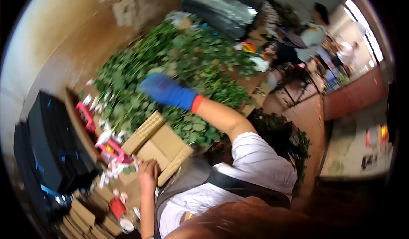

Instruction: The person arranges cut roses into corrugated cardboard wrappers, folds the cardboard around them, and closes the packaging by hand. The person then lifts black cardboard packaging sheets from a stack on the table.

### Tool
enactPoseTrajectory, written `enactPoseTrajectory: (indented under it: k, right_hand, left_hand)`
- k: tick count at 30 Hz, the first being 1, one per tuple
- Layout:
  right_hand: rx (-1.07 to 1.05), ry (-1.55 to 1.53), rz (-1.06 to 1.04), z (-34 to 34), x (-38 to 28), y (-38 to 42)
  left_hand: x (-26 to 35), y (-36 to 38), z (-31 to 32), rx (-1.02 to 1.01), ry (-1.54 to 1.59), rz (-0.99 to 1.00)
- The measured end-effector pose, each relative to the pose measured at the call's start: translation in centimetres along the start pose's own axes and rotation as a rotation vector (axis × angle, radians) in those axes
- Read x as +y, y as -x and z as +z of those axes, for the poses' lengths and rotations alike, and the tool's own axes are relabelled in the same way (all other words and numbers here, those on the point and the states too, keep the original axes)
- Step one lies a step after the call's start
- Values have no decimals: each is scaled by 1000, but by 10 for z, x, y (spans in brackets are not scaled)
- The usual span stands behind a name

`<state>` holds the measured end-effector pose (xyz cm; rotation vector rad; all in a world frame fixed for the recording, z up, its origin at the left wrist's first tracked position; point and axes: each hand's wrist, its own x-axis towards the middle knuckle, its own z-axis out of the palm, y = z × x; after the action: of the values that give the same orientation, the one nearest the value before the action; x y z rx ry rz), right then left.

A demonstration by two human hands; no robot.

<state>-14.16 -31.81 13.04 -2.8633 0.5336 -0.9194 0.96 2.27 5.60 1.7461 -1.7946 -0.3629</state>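
My left hand [148,173], bare, has its fingers curled over the lower left edge of a folded corrugated cardboard wrap [164,143] in front of my body. A pink frame-like tool [121,156] is just beyond its fingertips. My right hand [164,89], in a blue glove with a red cuff, reaches over a broad heap of green leafy stems [187,64]. Motion blurs the glove, so its fingers cannot be made out, nor whether it touches the leaves.
Black crates [55,141] stand at left, near stacked cardboard pieces [83,213] and a red roll [117,207]. A dark plastic-wrapped bundle [219,8] lies behind the leaves. Other people [313,36] are at the upper right. More foliage [300,151] lies by my right side.
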Motion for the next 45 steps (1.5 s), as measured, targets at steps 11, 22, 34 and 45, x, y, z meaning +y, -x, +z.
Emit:
enactPoseTrajectory:
  k: [11, 22, 34, 45]
  right_hand:
    - [-650, 116, 36, -92, -86, 105]
    - [-1021, 395, 237, -59, -95, 149]
    - [-528, -246, 489, -60, 9, 88]
    - [-788, 290, 147, 113, 40, 56]
  left_hand:
    - [13, 4, -8, 74, 358, -243]
    - [-11, 3, -4, -82, 127, 8]
    - [15, -7, -23, -156, 157, -111]
    - [9, -5, -21, -175, 200, -160]
